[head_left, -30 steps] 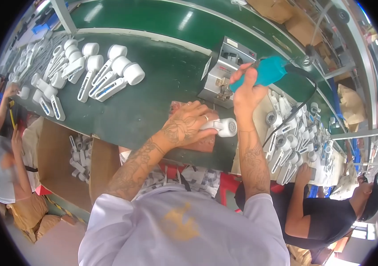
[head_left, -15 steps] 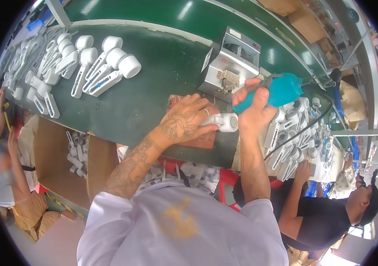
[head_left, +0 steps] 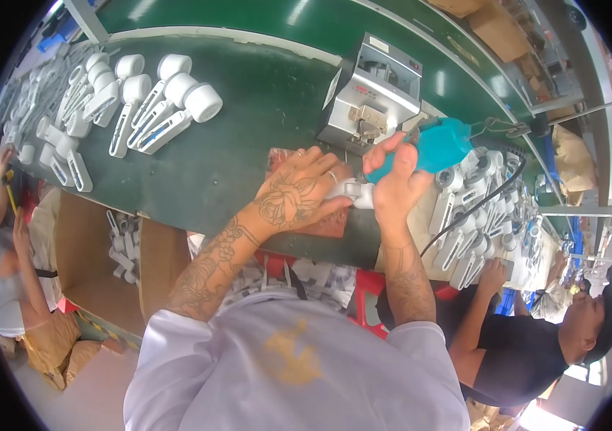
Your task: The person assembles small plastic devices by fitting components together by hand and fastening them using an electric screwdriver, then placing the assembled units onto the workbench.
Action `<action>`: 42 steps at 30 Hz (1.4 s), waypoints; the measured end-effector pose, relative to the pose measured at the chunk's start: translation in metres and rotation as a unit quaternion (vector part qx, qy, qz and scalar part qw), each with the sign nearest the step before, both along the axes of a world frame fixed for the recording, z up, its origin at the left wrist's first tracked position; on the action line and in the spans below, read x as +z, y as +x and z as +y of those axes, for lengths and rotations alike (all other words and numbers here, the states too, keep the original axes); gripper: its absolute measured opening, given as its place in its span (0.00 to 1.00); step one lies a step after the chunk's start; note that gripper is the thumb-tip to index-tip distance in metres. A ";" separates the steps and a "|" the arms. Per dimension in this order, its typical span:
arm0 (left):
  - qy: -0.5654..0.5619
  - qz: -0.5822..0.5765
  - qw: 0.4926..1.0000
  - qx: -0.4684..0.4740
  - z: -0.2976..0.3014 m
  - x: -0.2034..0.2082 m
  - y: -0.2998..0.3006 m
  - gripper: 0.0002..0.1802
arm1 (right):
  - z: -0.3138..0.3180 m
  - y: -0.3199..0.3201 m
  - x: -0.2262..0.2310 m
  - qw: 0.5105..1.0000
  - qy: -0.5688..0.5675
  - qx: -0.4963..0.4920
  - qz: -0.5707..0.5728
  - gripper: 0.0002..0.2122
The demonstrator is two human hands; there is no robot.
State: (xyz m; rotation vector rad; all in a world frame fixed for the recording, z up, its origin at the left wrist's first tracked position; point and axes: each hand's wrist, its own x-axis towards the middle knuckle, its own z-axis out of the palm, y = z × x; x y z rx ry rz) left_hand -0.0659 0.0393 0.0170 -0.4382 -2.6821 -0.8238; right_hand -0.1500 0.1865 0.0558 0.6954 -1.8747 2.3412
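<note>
While white part (head_left: pixel 363 196) lies under left hand (head_left: pixel 300 191); right hand (head_left: pixel 400 179) grips teal tool (head_left: pixel 442 146)

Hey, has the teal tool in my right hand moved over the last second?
Yes: judged against the silver machine, the teal tool has come nearer you, toward the white device in your left hand.

No wording can be clearly read. Small red print (head_left: pixel 364 90) is borne on the front of a silver, box-shaped metal machine (head_left: pixel 377 99); a pale rectangular label (head_left: pixel 379 44) is fixed along its top edge, a white sticker (head_left: pixel 332 90) on its dark side.
</note>
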 end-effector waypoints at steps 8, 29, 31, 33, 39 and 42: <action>0.004 -0.033 0.999 -0.015 -0.002 0.000 -0.002 0.25 | -0.002 -0.002 0.000 1.000 0.004 0.003 0.005 0.19; 0.036 0.011 0.999 -0.012 -0.002 -0.001 0.001 0.19 | -0.023 -0.026 0.025 1.000 0.015 -0.024 0.008 0.16; 0.042 0.022 0.999 0.004 -0.001 -0.005 0.002 0.18 | -0.011 -0.008 0.029 0.999 -0.013 -0.032 -0.008 0.16; 0.032 0.028 0.999 -0.008 0.001 0.000 -0.002 0.18 | 0.003 0.004 0.031 0.999 -0.022 -0.032 0.001 0.16; 0.037 -0.009 0.999 -0.023 -0.002 0.004 -0.003 0.19 | 0.017 0.020 0.023 0.999 0.052 -0.005 0.012 0.30; 0.039 0.000 0.999 -0.021 -0.001 0.004 -0.001 0.19 | 0.017 0.024 0.020 0.999 0.039 -0.003 0.003 0.28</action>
